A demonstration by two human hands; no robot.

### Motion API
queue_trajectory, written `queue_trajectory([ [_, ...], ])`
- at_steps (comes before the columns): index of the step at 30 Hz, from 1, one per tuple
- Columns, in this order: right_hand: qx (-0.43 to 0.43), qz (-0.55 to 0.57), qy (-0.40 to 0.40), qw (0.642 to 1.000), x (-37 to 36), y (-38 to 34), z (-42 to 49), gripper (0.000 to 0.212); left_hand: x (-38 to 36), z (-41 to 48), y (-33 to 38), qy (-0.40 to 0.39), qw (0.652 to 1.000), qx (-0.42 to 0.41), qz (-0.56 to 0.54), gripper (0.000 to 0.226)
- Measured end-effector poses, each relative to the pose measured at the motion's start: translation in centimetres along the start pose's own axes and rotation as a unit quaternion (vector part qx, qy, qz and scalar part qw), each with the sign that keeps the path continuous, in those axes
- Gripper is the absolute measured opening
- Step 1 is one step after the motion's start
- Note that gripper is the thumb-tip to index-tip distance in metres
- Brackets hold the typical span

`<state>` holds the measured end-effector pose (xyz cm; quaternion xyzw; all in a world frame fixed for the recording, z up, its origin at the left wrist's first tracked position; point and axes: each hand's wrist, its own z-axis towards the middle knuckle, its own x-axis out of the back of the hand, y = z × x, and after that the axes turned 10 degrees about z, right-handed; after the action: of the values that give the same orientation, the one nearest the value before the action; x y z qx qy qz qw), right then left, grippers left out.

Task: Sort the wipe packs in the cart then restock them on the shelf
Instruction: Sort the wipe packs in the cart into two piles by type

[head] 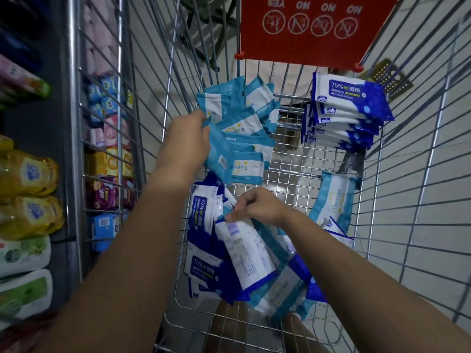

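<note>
In the cart [295, 161], light-blue packs [242, 138] fanned in the left hand [186, 141] grip may spill as the right hand [257, 205] pinches a white-backed pack [249, 253].

Pale tiled floor [446, 149], dim light. Dark grey shelf [58, 123] at 9 o'clock carries yellow bottles [28, 174] and coloured packs [109, 161]. Perforated plate [390, 77] lies on floor at 1 o'clock.

In cart [397, 189]: stack [346, 110] far right, loose packs [229, 263] near; shelf [58, 138] left.

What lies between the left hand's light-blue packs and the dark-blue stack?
Nothing: only bare cart mesh separates the light-blue packs from the dark-blue stack in the head view.
</note>
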<state>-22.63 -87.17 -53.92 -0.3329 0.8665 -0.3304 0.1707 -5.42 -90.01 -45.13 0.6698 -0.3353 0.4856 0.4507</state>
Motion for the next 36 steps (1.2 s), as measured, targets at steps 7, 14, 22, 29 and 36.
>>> queue_trajectory([
  [7, -0.056, 0.055, 0.039, 0.996, 0.2, 0.3, 0.3, 0.03, -3.2, -1.7, 2.9, -0.023, 0.974, -0.207, 0.093, 0.027],
  [14, -0.055, 0.137, 0.077, 0.986, 0.7, 2.4, 0.0, 0.031, -10.7, -3.3, 1.4, -0.246, 0.951, -0.189, 0.011, 0.074],
  [22, -0.038, 0.093, 0.072, 0.992, 0.0, 3.0, -0.4, 0.042, -9.0, -0.6, -1.7, -0.191, 0.935, -0.212, 0.21, 0.106],
  [29, -0.024, 0.043, 0.1, 0.994, -1.1, 2.5, 0.0, 0.04, -8.3, 0.1, -2.1, 0.007, 0.977, -0.152, 0.15, 0.071],
  [36, -0.012, 0.242, 0.216, 0.946, 0.7, 1.9, -0.5, 0.02, -8.9, -2.4, -2.6, -0.233, 0.949, -0.201, 0.063, 0.026],
])
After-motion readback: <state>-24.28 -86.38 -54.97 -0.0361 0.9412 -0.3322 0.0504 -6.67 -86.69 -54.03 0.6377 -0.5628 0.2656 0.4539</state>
